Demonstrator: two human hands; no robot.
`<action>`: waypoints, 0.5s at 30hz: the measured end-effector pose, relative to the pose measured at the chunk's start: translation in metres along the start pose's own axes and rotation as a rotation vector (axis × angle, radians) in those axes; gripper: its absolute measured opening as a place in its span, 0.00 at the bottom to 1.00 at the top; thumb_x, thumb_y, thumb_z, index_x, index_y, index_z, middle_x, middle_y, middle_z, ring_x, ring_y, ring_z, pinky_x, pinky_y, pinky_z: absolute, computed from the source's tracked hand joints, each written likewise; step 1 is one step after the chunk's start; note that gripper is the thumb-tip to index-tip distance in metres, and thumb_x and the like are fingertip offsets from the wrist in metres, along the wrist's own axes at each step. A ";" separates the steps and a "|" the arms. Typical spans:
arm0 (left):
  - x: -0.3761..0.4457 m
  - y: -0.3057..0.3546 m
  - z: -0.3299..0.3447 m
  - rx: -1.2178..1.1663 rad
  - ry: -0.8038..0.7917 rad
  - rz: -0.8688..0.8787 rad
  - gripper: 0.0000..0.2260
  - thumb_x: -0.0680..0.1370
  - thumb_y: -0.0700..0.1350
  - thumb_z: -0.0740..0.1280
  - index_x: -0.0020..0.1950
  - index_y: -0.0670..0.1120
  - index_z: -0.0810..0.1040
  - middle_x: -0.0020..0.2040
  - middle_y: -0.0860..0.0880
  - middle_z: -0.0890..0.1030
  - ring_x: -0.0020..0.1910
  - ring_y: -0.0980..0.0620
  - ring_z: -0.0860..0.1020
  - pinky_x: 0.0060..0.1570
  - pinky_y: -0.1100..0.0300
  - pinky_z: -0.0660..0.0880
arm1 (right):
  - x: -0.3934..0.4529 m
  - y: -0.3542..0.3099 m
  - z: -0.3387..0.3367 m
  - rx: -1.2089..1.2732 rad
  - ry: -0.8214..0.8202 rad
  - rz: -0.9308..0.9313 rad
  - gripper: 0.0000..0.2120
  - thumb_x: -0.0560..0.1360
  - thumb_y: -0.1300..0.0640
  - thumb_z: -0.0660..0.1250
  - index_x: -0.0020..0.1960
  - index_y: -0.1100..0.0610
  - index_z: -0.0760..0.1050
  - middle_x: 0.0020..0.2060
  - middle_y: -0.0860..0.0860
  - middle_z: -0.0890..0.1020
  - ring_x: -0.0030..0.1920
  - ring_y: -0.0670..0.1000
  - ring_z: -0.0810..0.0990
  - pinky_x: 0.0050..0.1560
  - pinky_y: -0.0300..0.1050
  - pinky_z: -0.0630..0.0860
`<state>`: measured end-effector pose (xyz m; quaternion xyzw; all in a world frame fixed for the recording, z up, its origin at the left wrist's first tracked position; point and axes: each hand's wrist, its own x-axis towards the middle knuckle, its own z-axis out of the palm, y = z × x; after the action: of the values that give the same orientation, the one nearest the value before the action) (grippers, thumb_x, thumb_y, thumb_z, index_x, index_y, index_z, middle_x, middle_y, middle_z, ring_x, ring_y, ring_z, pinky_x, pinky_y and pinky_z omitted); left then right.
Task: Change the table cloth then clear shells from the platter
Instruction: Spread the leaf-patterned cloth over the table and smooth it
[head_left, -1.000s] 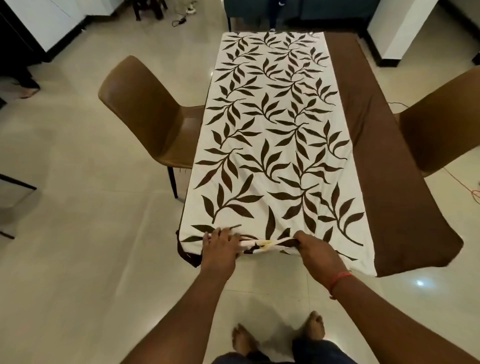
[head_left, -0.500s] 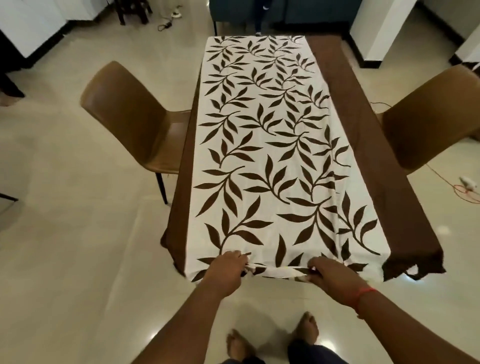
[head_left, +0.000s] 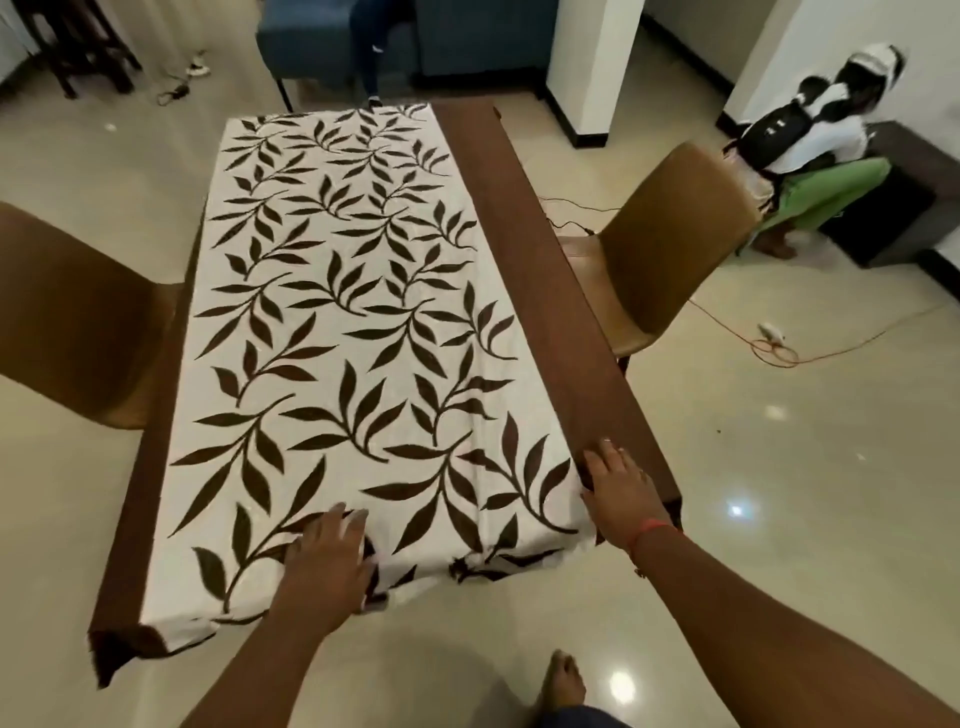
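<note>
A white table cloth with brown leaves lies folded lengthwise along the table, over a plain brown cloth that shows on both long sides. My left hand rests flat on the leaf cloth near its front edge, fingers straight. My right hand lies at the leaf cloth's right front corner, fingers extended over the fold edge where it meets the brown cloth. No platter or shells are in view.
A brown chair stands at the table's left and another brown chair at its right. A seated person is at the far right. An orange cable runs across the floor. A blue sofa stands beyond the table.
Both hands let go of the leaf cloth's front edge. The left hand now lies flat on it, and the right hand moved right to its corner. The view swung to the right.
</note>
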<state>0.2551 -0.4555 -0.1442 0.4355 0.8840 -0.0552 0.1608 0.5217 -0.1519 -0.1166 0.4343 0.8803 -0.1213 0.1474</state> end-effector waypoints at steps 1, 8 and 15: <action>0.008 0.018 0.000 0.010 -0.034 -0.016 0.32 0.69 0.56 0.74 0.71 0.47 0.73 0.68 0.39 0.73 0.62 0.36 0.76 0.53 0.38 0.77 | 0.009 0.009 0.000 -0.017 -0.031 -0.005 0.31 0.81 0.43 0.55 0.80 0.51 0.52 0.80 0.56 0.50 0.79 0.59 0.52 0.74 0.58 0.59; 0.038 0.119 -0.004 -0.026 -0.159 -0.253 0.34 0.80 0.65 0.52 0.80 0.57 0.41 0.80 0.41 0.39 0.78 0.32 0.42 0.72 0.35 0.55 | 0.029 0.060 0.012 -0.144 -0.039 -0.070 0.33 0.80 0.39 0.42 0.78 0.55 0.60 0.75 0.65 0.62 0.75 0.65 0.63 0.71 0.60 0.64; 0.018 0.138 -0.006 -0.038 -0.148 -0.257 0.36 0.72 0.69 0.55 0.79 0.57 0.60 0.80 0.40 0.55 0.75 0.30 0.59 0.64 0.32 0.66 | 0.029 0.075 0.013 -0.210 0.004 -0.153 0.42 0.81 0.39 0.36 0.54 0.64 0.83 0.52 0.71 0.81 0.51 0.70 0.82 0.50 0.65 0.80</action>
<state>0.3522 -0.3555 -0.1384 0.3105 0.9190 -0.0908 0.2254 0.5675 -0.0906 -0.1451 0.3485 0.9190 -0.0387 0.1805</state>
